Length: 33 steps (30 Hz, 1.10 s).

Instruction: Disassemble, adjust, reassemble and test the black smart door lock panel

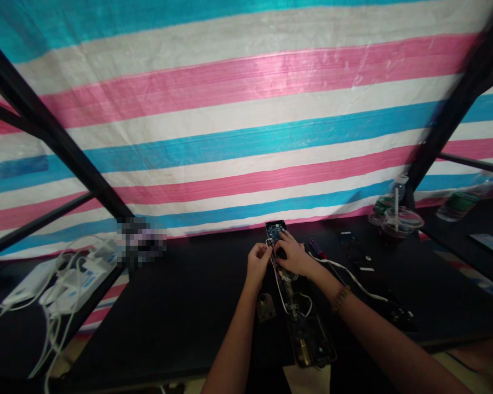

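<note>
A long, narrow electronic device with its casing open [312,334] lies on the black table, pointing away from me. Its far end holds a blue-green circuit board [274,230]. A thin white wire [278,279] runs along the device's left side and loops near the board. My left hand [258,262] pinches this wire at the board's left edge. Curled over the device, just below the board, is my right hand [291,254]; its thumb and forefinger come together, but what lies between them is hidden. Near the device's left side sits a small metal-looking block [265,307].
Right of my hands lie a red-and-purple screwdriver [317,249], a white cable [353,273] and small dark parts [353,246]. A plastic cup with a straw [400,221] stands at the back right. Power strips with cables [74,282] lie at left. Black frame bars slant beside the striped sheet [246,137].
</note>
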Each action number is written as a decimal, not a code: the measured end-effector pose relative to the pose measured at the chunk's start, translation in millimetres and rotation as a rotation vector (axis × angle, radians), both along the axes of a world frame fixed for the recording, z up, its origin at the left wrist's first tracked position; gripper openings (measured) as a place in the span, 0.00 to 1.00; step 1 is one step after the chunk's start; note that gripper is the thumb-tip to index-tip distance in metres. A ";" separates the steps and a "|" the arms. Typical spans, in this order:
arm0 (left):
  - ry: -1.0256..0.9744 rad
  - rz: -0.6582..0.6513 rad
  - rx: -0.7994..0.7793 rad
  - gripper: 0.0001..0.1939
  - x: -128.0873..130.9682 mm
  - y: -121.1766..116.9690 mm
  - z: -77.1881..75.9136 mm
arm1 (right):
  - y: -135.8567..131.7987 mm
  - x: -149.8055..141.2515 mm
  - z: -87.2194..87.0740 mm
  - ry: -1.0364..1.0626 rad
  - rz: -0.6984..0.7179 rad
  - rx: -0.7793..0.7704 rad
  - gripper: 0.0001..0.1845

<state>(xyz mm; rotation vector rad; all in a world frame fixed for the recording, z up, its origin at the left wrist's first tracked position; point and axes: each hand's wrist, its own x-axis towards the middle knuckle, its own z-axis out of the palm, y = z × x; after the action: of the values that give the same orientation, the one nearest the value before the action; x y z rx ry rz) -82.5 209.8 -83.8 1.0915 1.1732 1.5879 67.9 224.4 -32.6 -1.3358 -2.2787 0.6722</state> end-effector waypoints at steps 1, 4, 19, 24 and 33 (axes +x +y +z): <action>0.000 -0.002 0.001 0.17 0.0 -0.5 0.7 | -0.6 0.3 -0.5 -0.004 0.005 0.010 0.12; 0.001 -0.007 0.010 0.18 -0.1 -1.3 2.8 | -1.8 2.7 -1.0 0.018 0.013 0.037 0.13; 0.069 -0.029 0.066 0.16 1.6 -0.1 10.2 | 32.2 -12.3 16.1 0.083 0.041 0.406 0.10; 0.049 -0.036 0.059 0.16 5.5 -2.0 11.7 | 32.7 -7.2 13.1 0.157 0.058 0.493 0.08; 0.012 -0.112 -0.035 0.22 11.0 -7.4 11.4 | 29.4 -7.1 15.6 0.118 -0.030 0.428 0.06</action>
<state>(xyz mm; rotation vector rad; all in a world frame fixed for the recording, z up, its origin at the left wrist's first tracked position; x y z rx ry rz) -71.5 202.4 -72.4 1.1259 1.1239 1.4716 60.8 253.8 -17.1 -1.0904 -2.1446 0.2239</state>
